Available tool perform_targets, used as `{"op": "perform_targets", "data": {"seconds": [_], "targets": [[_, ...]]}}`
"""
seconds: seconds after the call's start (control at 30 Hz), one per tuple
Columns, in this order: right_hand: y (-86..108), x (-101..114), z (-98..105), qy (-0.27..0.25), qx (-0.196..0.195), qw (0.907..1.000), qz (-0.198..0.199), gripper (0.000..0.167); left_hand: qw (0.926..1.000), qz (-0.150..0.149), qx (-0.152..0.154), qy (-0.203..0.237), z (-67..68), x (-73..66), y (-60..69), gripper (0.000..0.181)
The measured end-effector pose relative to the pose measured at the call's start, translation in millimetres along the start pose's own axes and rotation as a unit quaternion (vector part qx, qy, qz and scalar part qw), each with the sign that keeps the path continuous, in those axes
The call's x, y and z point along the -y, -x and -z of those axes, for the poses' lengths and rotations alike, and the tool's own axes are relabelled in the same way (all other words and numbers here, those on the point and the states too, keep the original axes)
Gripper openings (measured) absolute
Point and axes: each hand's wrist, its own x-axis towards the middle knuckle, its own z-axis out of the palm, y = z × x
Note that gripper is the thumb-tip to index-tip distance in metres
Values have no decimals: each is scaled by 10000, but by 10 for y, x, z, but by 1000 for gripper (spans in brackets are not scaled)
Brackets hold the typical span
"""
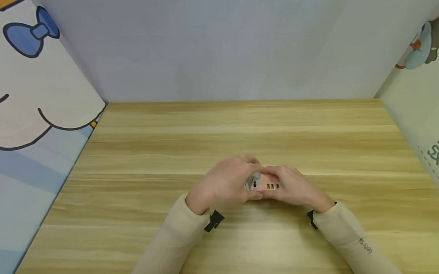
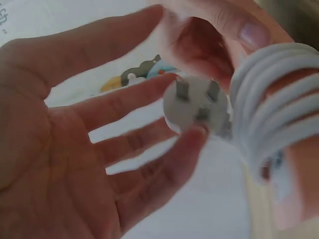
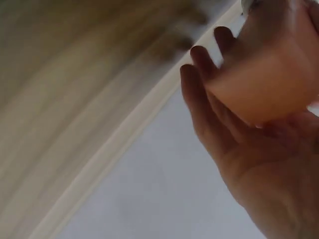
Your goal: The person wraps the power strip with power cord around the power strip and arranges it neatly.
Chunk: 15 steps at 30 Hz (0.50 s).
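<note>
Near the middle of the table, a pink power strip [image 1: 265, 179] with dark USB-like slots lies between the hands. The right hand [image 1: 294, 187] grips its body, thumb on one side and fingers on the other. White cord [image 2: 249, 94] is coiled in several turns around the strip's end. At that end, the left hand [image 1: 222, 184] has its fingers about the white round plug [image 2: 192, 107], whose three metal prongs face the palm. One fingertip lies on the plug's face, others reach behind it; the thumb stands apart. The pink body [image 3: 271, 79] blurs in the right wrist view.
A wood-grain table [image 1: 168, 134] stretches around both hands. A plain pale wall [image 1: 238, 47] stands behind it, with cartoon-printed panels [image 1: 29, 91] at the left and right. Black wrist straps [image 1: 214, 220] show beside the cream sleeves.
</note>
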Motion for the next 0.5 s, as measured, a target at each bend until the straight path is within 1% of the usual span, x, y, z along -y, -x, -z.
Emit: {"op": "perform_targets", "data": {"seconds": [0.07,0.13,0.2,0.3,0.4,0.5], "targets": [[-11,-4,8,200,38,9998,46,66,9998,-93,19,170,-20,38,-44,56],[-27,-10,6,252,49,9996,117,60,9992,-158,7,359,-43,83,-86,56],[-43,-19,-5,276,62,9995,144,51,9983,-155,-21,569,-63,129,-123,56],[-56,-34,-25,407,55,9990,202,40,9958,-55,-77,914,-96,206,-170,61],[-64,-46,-45,533,76,9982,256,42,9932,136,-170,1141,-122,283,-198,67],[-70,-55,-57,546,80,9983,173,43,9911,371,-394,1213,-137,356,-215,69]]}}
